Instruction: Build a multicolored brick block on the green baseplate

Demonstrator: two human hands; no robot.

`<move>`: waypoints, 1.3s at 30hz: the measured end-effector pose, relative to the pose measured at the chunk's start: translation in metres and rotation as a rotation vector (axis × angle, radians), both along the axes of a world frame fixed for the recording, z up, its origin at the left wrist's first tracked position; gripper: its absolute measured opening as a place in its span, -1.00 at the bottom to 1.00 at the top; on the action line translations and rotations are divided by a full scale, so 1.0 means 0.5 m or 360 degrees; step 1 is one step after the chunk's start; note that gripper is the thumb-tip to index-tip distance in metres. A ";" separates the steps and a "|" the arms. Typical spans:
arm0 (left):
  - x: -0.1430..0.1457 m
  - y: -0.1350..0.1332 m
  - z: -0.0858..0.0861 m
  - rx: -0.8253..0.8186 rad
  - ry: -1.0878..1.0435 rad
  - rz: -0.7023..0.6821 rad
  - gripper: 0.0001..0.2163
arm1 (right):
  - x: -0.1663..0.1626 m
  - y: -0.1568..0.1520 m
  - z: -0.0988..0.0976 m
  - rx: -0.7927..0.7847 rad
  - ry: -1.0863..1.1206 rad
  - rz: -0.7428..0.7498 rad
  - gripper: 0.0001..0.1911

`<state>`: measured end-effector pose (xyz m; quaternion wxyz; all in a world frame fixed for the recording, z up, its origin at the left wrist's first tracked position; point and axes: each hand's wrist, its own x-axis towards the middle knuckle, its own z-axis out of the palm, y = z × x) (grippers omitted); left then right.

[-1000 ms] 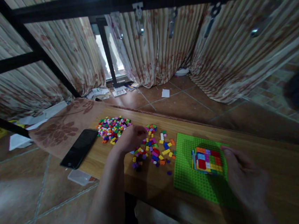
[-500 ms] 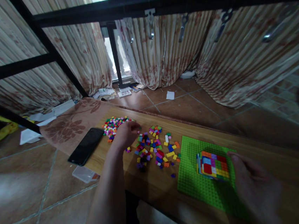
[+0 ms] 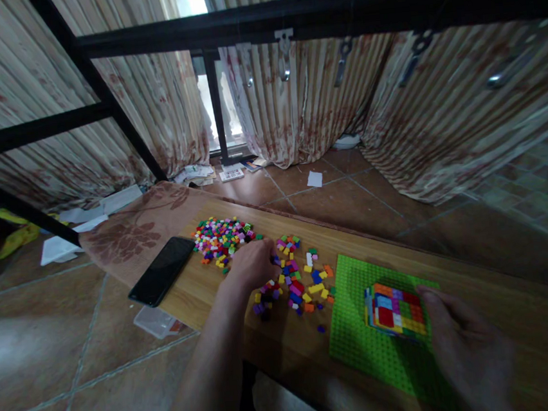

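My left hand is over the loose toy bricks, its fingers curled down and pressed together among them. Whatever the fingertips may hold is hidden beneath the hand. A layered, multicoloured block of toy bricks stands on a green studded baseplate. My right hand lies along the right side of that block, with thumb and finger at its far right corner. The rest of the right fingers are dark and partly hidden.
A denser heap of small bricks lies left of my left hand. Beside it, a black phone sits at the left end of the wooden table. A clear plastic tray shows below the table edge. A dark metal frame spans overhead.
My left hand has moved right, from the edge of the dense heap to the scattered bricks nearer the baseplate. My right hand stays at the brick block. The view has shifted slightly.
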<state>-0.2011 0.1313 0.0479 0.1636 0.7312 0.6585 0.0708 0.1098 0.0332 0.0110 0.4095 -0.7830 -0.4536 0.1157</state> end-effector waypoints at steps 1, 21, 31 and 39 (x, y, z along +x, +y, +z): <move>0.002 0.000 -0.001 0.0006 0.0018 0.0006 -0.80 | 0.000 0.000 -0.001 0.0011 -0.0002 0.0020 -0.59; 0.017 0.004 0.006 -0.0052 -0.0107 -0.0051 -0.79 | -0.009 0.002 0.009 -0.0044 0.0105 0.0003 -0.56; 0.031 0.005 -0.006 0.0192 -0.0134 -0.0175 -0.85 | -0.009 0.000 0.007 -0.0003 0.0115 0.0015 -0.57; 0.130 -0.009 -0.024 0.0309 -0.0076 -0.0214 -0.79 | -0.012 0.001 0.006 0.0067 0.0112 0.0043 -0.58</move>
